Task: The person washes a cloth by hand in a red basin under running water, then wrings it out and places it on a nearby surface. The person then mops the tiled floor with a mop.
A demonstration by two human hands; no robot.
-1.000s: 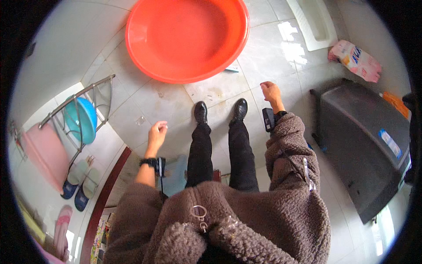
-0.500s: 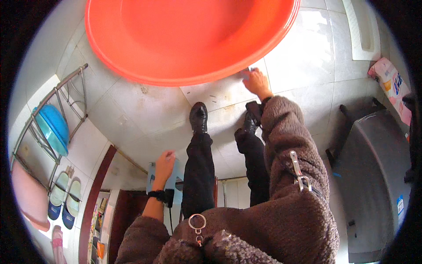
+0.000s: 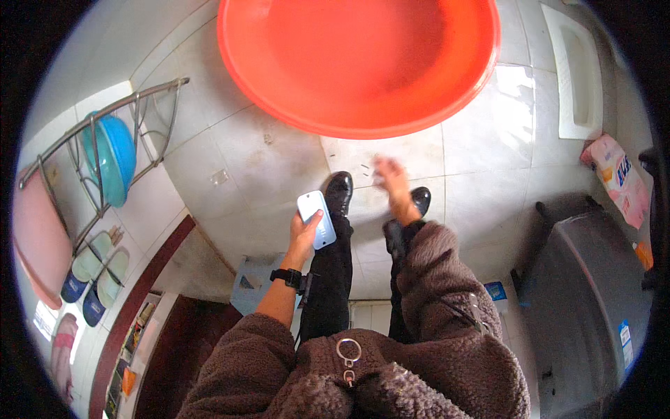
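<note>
Nearest, brown fleece jacket (image 3: 391,356) with metal ring pull; the person stands looking down. Change: left hand (image 3: 301,234) looked empty a moment ago, now grips a pale, flat, round-cornered slab (image 3: 325,227), thumb over its face, held in front of the left leg, clear of the floor (image 3: 481,146). Dark strap (image 3: 286,278) on that wrist. Right hand (image 3: 391,179) was down by the tub's near rim, now drawn back toward the body and motion-blurred; cannot tell whether its fingers are open or closed, no object made out in it. So the handling now sits with the left hand; whether the slab came from under the rim is unclear. Black shoes (image 3: 340,193) on the floor, short of the tub. Small dark marks (image 3: 366,167) on the tiles between. Left edge of floor: metal rack (image 3: 105,115) with blue basin (image 3: 120,157), pink basin (image 3: 42,241) and slippers (image 3: 105,290) by it. Right edge: dark grey boxy item (image 3: 593,300), then pink pack (image 3: 618,178). Farther, big orange-red tub (image 3: 356,131), cut off at top; white squat pan (image 3: 594,119) at the far right corner.
</note>
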